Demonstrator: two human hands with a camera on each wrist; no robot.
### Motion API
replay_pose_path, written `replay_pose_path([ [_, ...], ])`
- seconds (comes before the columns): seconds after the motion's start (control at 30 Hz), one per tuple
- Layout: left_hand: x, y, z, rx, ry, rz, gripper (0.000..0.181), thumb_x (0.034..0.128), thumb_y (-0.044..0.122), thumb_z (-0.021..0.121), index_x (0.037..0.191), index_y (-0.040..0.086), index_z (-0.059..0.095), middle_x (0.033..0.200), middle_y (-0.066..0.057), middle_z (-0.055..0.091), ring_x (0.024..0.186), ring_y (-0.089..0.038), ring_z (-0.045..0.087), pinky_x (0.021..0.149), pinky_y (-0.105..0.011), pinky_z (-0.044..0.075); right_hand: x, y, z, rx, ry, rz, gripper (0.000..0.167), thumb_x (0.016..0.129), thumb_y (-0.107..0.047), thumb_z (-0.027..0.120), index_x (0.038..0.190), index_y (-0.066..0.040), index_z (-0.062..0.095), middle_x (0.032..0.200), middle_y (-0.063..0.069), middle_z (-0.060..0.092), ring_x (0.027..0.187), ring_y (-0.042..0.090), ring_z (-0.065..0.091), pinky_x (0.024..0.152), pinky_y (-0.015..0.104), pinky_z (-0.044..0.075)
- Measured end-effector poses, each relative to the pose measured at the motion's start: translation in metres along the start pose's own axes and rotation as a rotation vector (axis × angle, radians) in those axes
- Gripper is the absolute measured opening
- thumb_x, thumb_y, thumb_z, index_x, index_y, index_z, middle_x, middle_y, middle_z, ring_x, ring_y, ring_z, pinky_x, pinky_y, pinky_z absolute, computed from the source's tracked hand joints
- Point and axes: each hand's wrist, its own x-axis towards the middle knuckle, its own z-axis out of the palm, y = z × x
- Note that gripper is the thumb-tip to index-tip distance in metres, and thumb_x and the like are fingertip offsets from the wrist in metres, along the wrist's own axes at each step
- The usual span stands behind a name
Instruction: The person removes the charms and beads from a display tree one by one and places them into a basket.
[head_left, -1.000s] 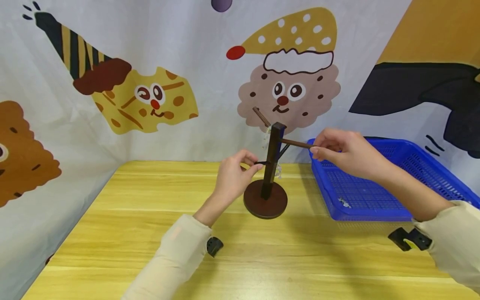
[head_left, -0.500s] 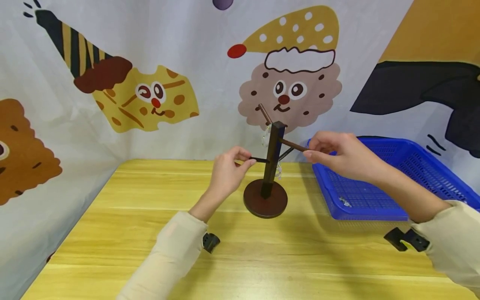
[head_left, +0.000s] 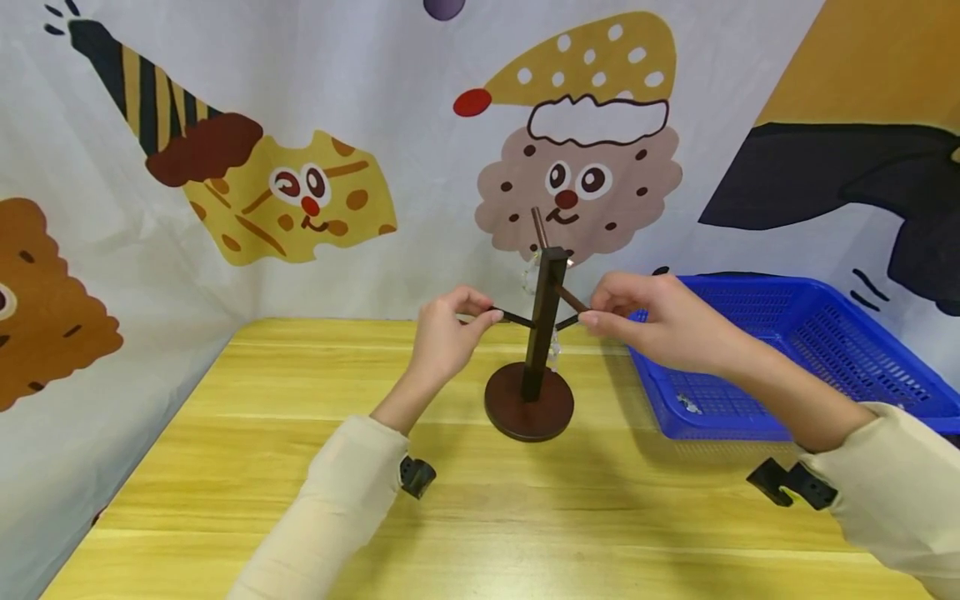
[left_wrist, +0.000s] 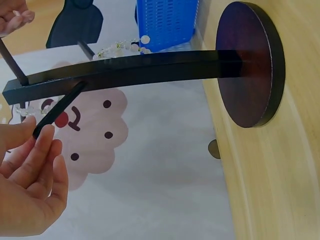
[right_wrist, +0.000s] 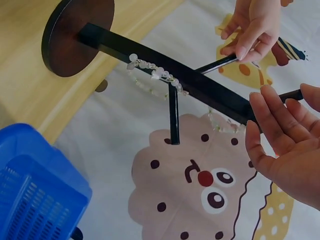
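A dark brown wooden jewelry stand, with a square post [head_left: 538, 342] and a round base [head_left: 528, 421], stands upright on the table. Several pegs stick out of the post. My left hand [head_left: 447, 333] pinches the end of the left peg [left_wrist: 60, 110] between thumb and fingers. The end of an upper peg [head_left: 572, 298], which points toward me on the right, is pinched by my right hand [head_left: 660, 321]. On the far side, one clear beaded bracelet [right_wrist: 155, 70] hangs from a lower peg [right_wrist: 173, 115]. A second beaded bracelet [right_wrist: 225, 125] hangs near the post's top, partly hidden.
To the right sits a blue plastic basket [head_left: 735, 429] with a small shiny item [head_left: 687, 404] inside. Behind the wooden table [head_left: 300, 375] hangs a white cloth [head_left: 435, 167] printed with cartoon figures. Black camera mounts [head_left: 417, 477] are worn at both wrists.
The stand has turned clockwise as seen from above. The right-hand peg has swung toward me and leftward, the left peg outward, the rear peg to the right. Both hands have moved left with their pegs.
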Motion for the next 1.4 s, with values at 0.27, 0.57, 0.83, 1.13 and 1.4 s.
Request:
replay_pose_path([
  [0.27,0.005,-0.004,-0.002,0.030,0.008,-0.011,0.009,0.0841,0.012,0.067,0.087,0.003,0.067,0.084,-0.008,0.068,0.077,-0.020,0.063,0.066,-0.032,0.049,0.005,-0.007,0.007,0.012,-0.004,-0.039,0.012,0.089,-0.010,0.060,0.080,-0.016,0.055,0.071,-0.011,0.056,0.068,0.007,0.054,0.064,0.027,0.044],
  [0.57,0.010,-0.005,-0.006,0.044,-0.008,-0.036,0.008,0.0838,0.012,0.067,0.086,0.005,0.068,0.083,-0.007,0.068,0.080,-0.020,0.062,0.066,-0.032,0.048,0.010,-0.012,0.013,0.031,-0.018,-0.026,0.010,0.089,-0.010,0.060,0.081,-0.015,0.056,0.073,-0.010,0.058,0.070,0.005,0.056,0.066,0.030,0.046],
  [0.83,0.011,-0.005,-0.007,0.051,-0.023,-0.053,0.008,0.0842,0.013,0.067,0.086,0.006,0.069,0.084,-0.006,0.068,0.080,-0.020,0.061,0.066,-0.033,0.047,0.006,-0.011,0.011,0.044,-0.044,-0.009,0.007,0.089,-0.011,0.061,0.085,-0.016,0.058,0.076,-0.011,0.062,0.070,0.007,0.057,0.060,0.028,0.042],
  [1.13,0.011,-0.005,-0.007,0.050,-0.021,-0.040,0.008,0.0841,0.013,0.067,0.085,0.005,0.069,0.083,-0.006,0.068,0.081,-0.020,0.061,0.068,-0.034,0.047,0.001,0.003,0.020,0.067,-0.083,0.038,0.004,0.088,-0.010,0.062,0.088,-0.014,0.061,0.076,-0.009,0.062,0.070,0.008,0.056,0.059,0.028,0.044],
  [1.4,0.011,-0.005,-0.006,0.046,-0.021,-0.030,0.008,0.0840,0.013,0.067,0.084,0.005,0.069,0.082,-0.006,0.068,0.080,-0.020,0.061,0.069,-0.034,0.047,-0.006,0.027,0.040,0.111,-0.090,0.157,0.004,0.088,-0.007,0.061,0.090,-0.007,0.063,0.076,-0.005,0.063,0.070,0.010,0.059,0.061,0.028,0.047],
])
